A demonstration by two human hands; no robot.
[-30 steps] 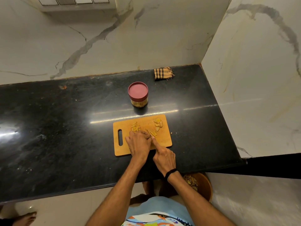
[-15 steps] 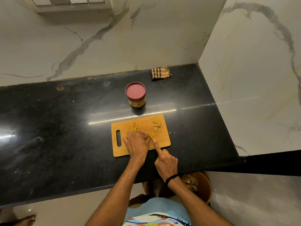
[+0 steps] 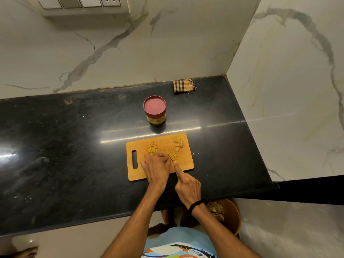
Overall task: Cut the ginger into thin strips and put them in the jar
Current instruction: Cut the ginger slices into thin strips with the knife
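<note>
A wooden cutting board (image 3: 186, 162) lies on the black counter. It carries a pile of thin ginger strips (image 3: 152, 148) at the back left, a few ginger slices (image 3: 178, 143) at the back right and some strips (image 3: 173, 154) near the middle. My left hand (image 3: 157, 168) presses curled fingertips onto a ginger piece, mostly hidden beneath them. Just right of it, my right hand (image 3: 187, 185) grips a small knife (image 3: 170, 157) with the index finger stretched along the blade. The jar (image 3: 154, 109), with its maroon lid on, stands behind the board.
A folded checked cloth (image 3: 184, 85) lies in the back corner of the counter (image 3: 74, 155). Marble walls close off the back and right side. A brown bin (image 3: 230, 216) with peelings stands on the floor under the counter's front edge.
My right hand with the knife has drawn back slightly toward me. My left hand stays over the ginger piece.
</note>
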